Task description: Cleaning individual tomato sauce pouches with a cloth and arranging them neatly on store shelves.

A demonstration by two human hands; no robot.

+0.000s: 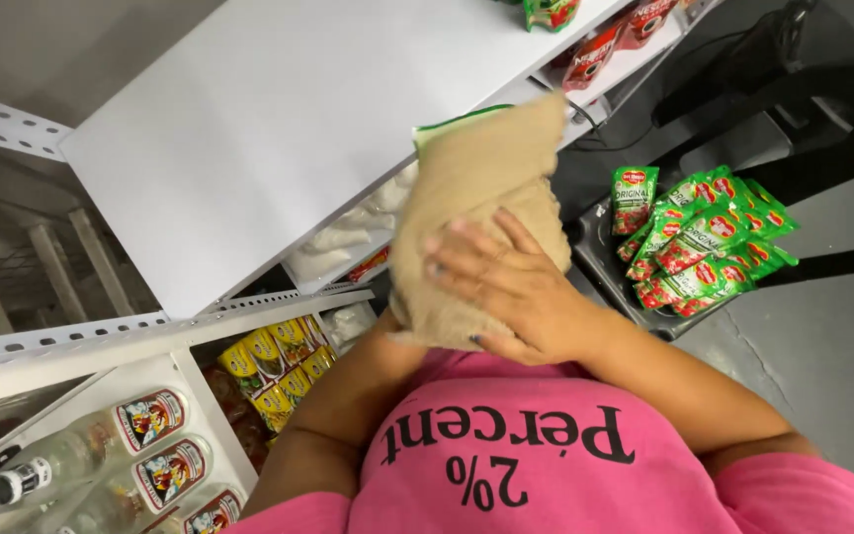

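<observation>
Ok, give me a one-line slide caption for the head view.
Right hand presses a folded tan cloth against the chest beside a bare white shelf; green sauce pouches in a dark tray.

I count one tan cloth (476, 213), with one green-edged packet (444, 126) peeking out behind it. One white shelf board (279, 129) is bare except at its far edge, where one green pouch (550, 12) sits. On the shelf below, near its far edge, are two red pouches (613, 42). A dark crate (600, 259) on the floor carries a heap of green sauce pouches (704, 242), roughly a dozen; I can't tell exactly. Three clear bottles (121, 445) show fully at the lower shelf's near corner. Yellow cans (279, 368): about eight, overlapping.
</observation>
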